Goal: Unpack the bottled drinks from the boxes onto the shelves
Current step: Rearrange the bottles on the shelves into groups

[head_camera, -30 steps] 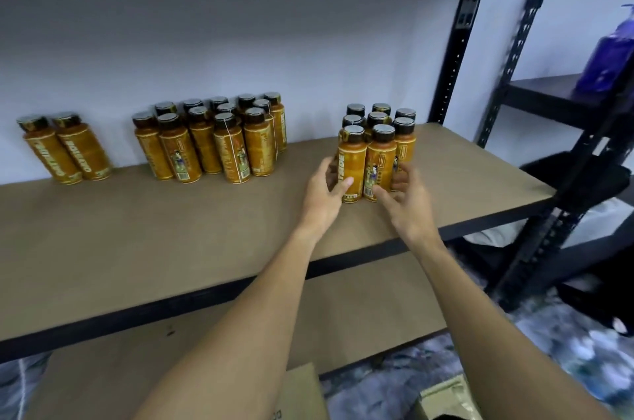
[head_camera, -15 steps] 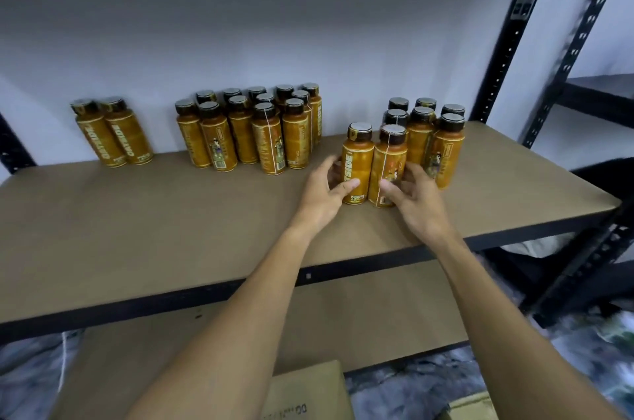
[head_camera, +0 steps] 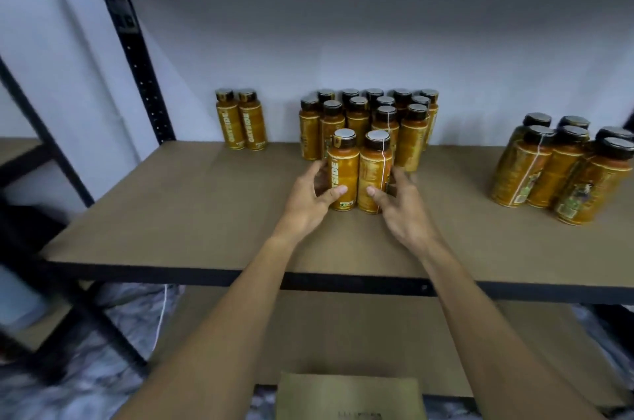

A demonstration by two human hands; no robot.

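Note:
Two orange drink bottles with dark caps stand side by side on the brown shelf board point(head_camera: 206, 213). My left hand point(head_camera: 308, 200) grips the left bottle point(head_camera: 343, 172), thumb on its front and fingers round its far side. The right bottle point(head_camera: 374, 172) is gripped the same way by my right hand point(head_camera: 401, 210). Both bottles stand just in front of the middle cluster of several bottles point(head_camera: 411, 138).
A pair of bottles point(head_camera: 242, 121) stands at the back left, and a cluster of several bottles point(head_camera: 555, 172) stands at the right. A black upright post point(head_camera: 137, 55) bounds the shelf's left end. Below are a lower shelf point(head_camera: 343, 333) and a cardboard box point(head_camera: 350, 395).
Both hands have moved two bottles leftward, away from the right cluster to the front of the middle cluster. The view has swung left with them.

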